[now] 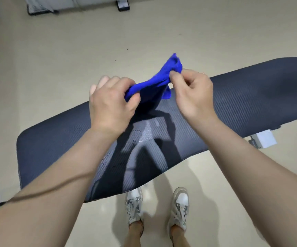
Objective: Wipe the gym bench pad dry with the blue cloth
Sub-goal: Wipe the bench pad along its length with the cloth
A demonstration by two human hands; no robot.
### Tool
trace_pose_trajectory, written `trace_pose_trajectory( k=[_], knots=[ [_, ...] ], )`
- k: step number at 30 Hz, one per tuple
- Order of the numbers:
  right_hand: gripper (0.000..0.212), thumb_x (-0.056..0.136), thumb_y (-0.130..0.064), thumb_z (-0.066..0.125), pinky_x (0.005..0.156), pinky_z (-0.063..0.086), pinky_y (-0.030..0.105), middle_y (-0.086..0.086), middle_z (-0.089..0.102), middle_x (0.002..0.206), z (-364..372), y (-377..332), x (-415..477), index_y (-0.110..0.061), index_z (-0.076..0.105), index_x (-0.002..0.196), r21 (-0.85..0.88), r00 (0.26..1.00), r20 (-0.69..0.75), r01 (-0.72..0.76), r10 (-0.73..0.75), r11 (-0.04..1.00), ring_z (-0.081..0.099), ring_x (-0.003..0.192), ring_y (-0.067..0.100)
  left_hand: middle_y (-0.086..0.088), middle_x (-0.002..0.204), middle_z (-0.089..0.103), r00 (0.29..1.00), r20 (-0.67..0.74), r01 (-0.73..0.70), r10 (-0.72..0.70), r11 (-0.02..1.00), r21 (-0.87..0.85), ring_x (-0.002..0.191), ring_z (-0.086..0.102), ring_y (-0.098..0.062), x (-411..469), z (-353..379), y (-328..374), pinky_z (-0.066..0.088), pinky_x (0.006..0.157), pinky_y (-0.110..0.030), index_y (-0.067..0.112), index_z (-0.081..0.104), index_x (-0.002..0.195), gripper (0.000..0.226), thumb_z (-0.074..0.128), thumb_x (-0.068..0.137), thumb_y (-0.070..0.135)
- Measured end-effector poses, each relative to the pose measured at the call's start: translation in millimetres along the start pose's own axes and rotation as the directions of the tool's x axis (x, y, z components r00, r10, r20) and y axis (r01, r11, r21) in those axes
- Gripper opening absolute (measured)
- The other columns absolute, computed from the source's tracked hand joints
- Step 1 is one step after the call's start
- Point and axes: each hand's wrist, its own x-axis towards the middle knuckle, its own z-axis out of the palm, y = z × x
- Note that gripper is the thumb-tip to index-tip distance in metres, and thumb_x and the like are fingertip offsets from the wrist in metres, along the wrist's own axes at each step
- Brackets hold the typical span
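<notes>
While the left hand (111, 102) and right hand (192, 94) each pinch an end of the blue cloth (154, 82) held above the bench pad (242, 102), wet streaks on the pad suggest wiping remains.

Bright royal blue on the cloth (154, 86), plain, no print, just fuzzy terry. Dark navy-charcoal on the bench pad (251, 104), covered in a fine diagonal carbon-fibre style weave, with a paler grey sheen through the middle. Pale beige all over the floor (64, 59), a few tiny dark specks far off. White and grey on the sneakers (178, 207), grey laces. Small white block (266, 141) at the near right.
</notes>
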Motion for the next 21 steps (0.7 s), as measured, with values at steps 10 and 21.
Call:
trace_pose_trajectory(
  k=[10,21],
  knots=[
    [0.025,0.055,-0.032,0.056,0.060,0.053,0.035,0.009,0.069,0.055,-24,147,-117,-0.010,0.064,0.062,-0.437,0.506,0.263,-0.697,0.822,0.569,0.066,0.056,0.028,-0.002,0.087,0.065,0.540,0.824,-0.220,-0.171,0.916,0.335,0.079,0.046,-0.025,-145,67,23,0.026,0.077,-0.035,0.020,0.056,0.075,0.019,0.050,0.086,0.035],
    [0.036,0.077,-0.029,0.067,0.067,0.055,0.043,0.008,0.060,0.055,-23,134,-58,0.004,0.057,0.067,-0.282,0.747,0.308,-0.519,0.589,0.807,0.057,0.048,0.019,0.000,0.072,0.056,0.672,0.566,0.344,-0.478,0.878,0.333,0.085,0.056,-0.030,-108,76,12,0.029,0.075,-0.035,0.018,0.049,0.071,0.026,0.051,0.085,0.040]
  ],
)
